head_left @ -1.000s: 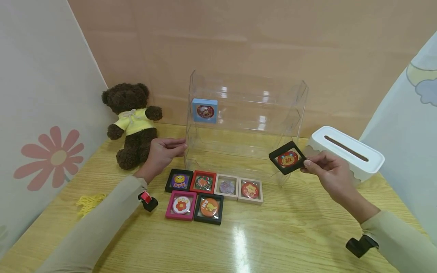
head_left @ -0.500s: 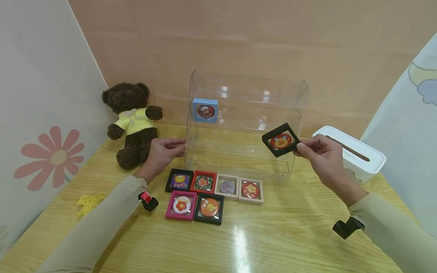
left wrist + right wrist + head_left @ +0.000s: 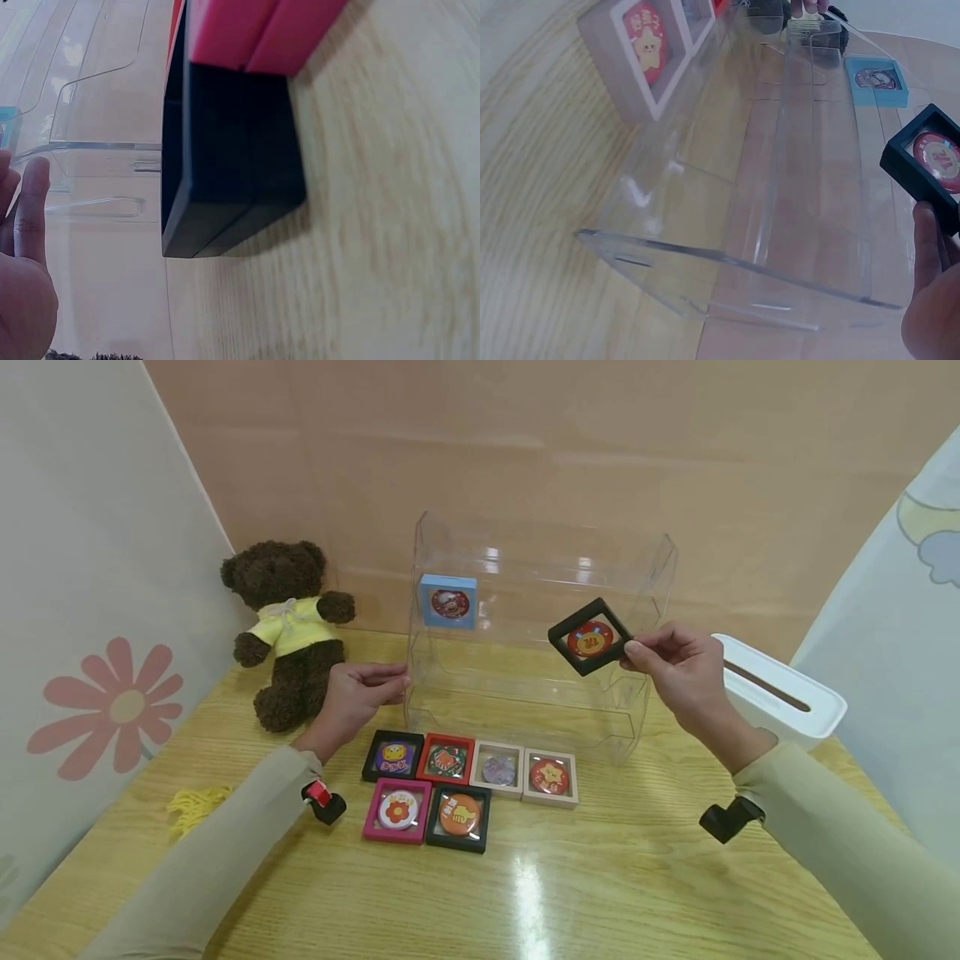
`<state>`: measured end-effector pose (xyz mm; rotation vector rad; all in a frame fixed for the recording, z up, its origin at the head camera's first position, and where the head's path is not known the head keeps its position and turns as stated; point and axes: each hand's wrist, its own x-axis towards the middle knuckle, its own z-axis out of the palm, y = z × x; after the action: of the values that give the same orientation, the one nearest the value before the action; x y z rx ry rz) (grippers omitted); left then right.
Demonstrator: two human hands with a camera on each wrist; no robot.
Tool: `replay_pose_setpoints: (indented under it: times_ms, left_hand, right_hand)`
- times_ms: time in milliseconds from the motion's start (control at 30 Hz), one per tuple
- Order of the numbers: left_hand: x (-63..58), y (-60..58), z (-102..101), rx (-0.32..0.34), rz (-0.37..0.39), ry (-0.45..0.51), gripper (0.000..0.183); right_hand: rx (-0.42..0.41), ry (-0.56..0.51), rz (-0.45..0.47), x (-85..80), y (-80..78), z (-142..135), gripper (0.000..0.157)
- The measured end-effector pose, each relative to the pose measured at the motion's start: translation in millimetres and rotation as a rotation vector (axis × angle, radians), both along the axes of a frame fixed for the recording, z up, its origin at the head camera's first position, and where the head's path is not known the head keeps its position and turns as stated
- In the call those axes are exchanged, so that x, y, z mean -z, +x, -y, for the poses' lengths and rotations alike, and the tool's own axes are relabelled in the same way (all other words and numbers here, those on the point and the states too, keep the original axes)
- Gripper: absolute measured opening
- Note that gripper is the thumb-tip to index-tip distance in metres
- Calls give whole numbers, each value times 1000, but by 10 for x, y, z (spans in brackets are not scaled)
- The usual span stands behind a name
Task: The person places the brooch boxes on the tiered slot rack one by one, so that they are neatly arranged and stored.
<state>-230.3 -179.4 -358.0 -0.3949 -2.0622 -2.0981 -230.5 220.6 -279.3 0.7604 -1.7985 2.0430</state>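
My right hand [image 3: 686, 672] pinches a black square frame [image 3: 590, 637] by one corner. The frame, with a red and gold badge inside, is tilted in front of the clear acrylic display stand [image 3: 525, 685]. At the stand's left side, my left hand [image 3: 363, 697] pinches the panel's edge between thumb and fingers. A light blue framed badge [image 3: 449, 602] stands on a tier of the stand at the left. In the right wrist view the black frame [image 3: 907, 169] sits between thumb and fingers, the light blue one [image 3: 877, 81] beyond it.
Framed badges lie in two rows before the stand, among them a red frame [image 3: 446, 759], a pink frame [image 3: 397, 811] and a black frame [image 3: 458, 818]. A brown teddy bear [image 3: 288, 635] sits left, yellow string [image 3: 197, 810] nearer. A white tissue box [image 3: 787, 689] stands right.
My right hand has carried the black frame left and upward, from beside the stand's right end to in front of its tiers. My left hand stays at the stand's left side.
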Motion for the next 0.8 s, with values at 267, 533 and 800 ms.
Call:
replay_pose_setpoints:
  times_ms: [267,533,800]
  left_hand:
    - [9,2,8,-4,0,-4,31]
    - [4,-5,18,-20,-3,-2,29]
    - [29,-19,10,-9,-13,-3,29]
  right_hand:
    - [80,109,20,-153,-124,159,3]
    - [153,293,-2,-330,-253,319,5]
    - [215,422,-20,-419,-394,437,6]
